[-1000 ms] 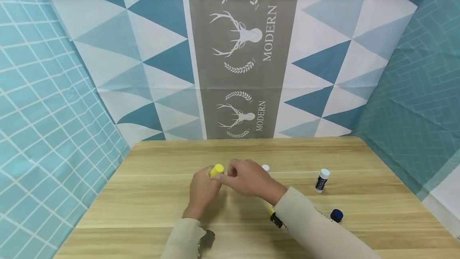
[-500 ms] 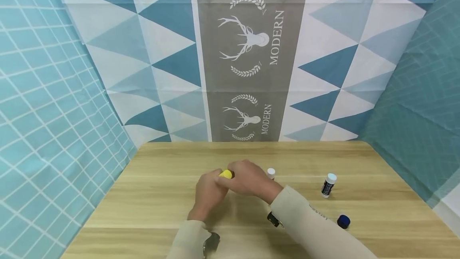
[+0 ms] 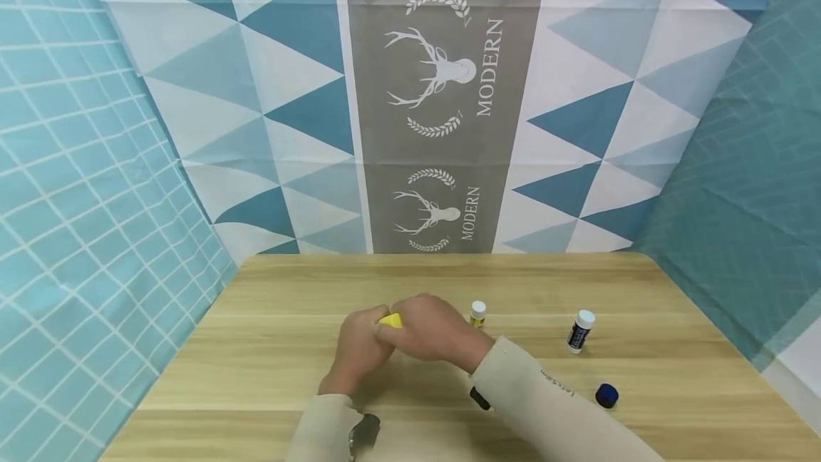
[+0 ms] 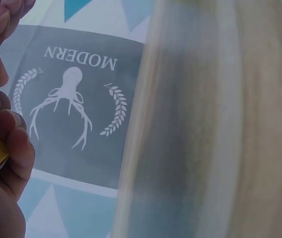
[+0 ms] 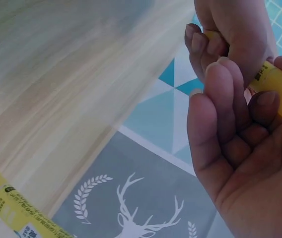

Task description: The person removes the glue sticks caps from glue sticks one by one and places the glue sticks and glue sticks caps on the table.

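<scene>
My left hand (image 3: 355, 348) grips the body of a yellow tube (image 3: 391, 320) that looks like a glue stick. Its fingers wrap it, with a yellow end showing in the left wrist view. From the right, my right hand (image 3: 430, 326) holds the tube's upper end between thumb and curled index finger, covering most of it. In the right wrist view, dark print marks the yellow tube (image 5: 275, 87) between both hands, and the other right fingers are bent toward the palm. The two hands meet above the table.
A white-capped tube with a yellow label (image 3: 477, 314) stands behind my right wrist. Farther right are a white-capped tube with a dark label (image 3: 580, 332) and a dark blue cap (image 3: 606, 396). A black-ended object (image 3: 479, 398) lies partly under my right sleeve.
My right hand has closed over the yellow tube's top, which showed more plainly a second ago. The white-capped tube behind the wrist has come further into view.
</scene>
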`<action>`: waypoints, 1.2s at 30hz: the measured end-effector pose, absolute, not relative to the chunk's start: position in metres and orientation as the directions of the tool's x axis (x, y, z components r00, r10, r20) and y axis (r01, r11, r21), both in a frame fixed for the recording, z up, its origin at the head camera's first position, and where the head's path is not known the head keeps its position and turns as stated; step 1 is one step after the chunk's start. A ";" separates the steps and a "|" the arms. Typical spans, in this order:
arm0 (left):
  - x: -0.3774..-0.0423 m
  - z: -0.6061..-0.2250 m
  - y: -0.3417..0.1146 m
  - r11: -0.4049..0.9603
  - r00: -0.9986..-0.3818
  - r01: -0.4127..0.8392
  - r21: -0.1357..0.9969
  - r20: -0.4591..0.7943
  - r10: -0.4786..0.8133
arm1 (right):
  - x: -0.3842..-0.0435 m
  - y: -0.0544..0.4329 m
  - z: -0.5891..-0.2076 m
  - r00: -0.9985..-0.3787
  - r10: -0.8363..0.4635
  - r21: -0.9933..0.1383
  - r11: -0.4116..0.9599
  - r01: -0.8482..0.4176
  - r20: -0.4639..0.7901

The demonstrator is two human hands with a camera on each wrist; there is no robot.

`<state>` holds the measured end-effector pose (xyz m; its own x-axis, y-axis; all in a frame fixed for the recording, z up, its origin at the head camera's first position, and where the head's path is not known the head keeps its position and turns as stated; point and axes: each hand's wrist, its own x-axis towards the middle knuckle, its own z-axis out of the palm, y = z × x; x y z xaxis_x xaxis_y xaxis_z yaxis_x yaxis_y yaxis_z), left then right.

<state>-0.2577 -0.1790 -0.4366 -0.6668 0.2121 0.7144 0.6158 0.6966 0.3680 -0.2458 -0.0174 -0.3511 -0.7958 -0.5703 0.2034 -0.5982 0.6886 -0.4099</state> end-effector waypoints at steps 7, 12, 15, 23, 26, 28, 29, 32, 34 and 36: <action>-0.261 -0.440 -0.180 0.684 -0.608 0.647 0.337 0.769 0.195 | -0.244 -0.017 -0.348 -0.774 -0.594 -0.401 0.669 -0.626 0.217; -0.261 -0.441 -0.179 0.680 -0.557 0.670 0.299 0.808 0.193 | -0.243 -0.017 -0.347 -0.765 -0.608 -0.414 0.653 -0.635 0.213; -0.261 -0.440 -0.180 0.677 -0.533 0.683 0.274 0.820 0.207 | -0.242 -0.017 -0.347 -0.768 -0.607 -0.427 0.651 -0.628 0.203; -0.262 -0.438 -0.181 0.679 -0.475 0.706 0.204 0.847 0.239 | -0.240 -0.014 -0.348 -0.751 -0.626 -0.438 0.627 -0.644 0.207; -0.263 -0.438 -0.181 0.668 -0.463 0.716 0.204 0.855 0.235 | -0.240 -0.014 -0.349 -0.745 -0.632 -0.440 0.619 -0.650 0.212; -0.263 -0.439 -0.182 0.655 -0.471 0.723 0.218 0.850 0.237 | -0.240 -0.014 -0.349 -0.739 -0.640 -0.436 0.614 -0.658 0.213; -0.262 -0.439 -0.182 0.646 -0.481 0.727 0.233 0.844 0.237 | -0.240 -0.014 -0.349 -0.735 -0.644 -0.434 0.612 -0.661 0.211; -0.262 -0.439 -0.184 0.619 -0.527 0.730 0.289 0.815 0.241 | -0.240 -0.013 -0.349 -0.711 -0.670 -0.422 0.593 -0.686 0.214; -0.261 -0.438 -0.185 0.603 -0.557 0.729 0.325 0.794 0.245 | -0.240 -0.013 -0.348 -0.693 -0.688 -0.418 0.577 -0.702 0.214; -0.261 -0.437 -0.186 0.596 -0.578 0.723 0.348 0.778 0.247 | -0.240 -0.012 -0.348 -0.680 -0.702 -0.423 0.561 -0.712 0.212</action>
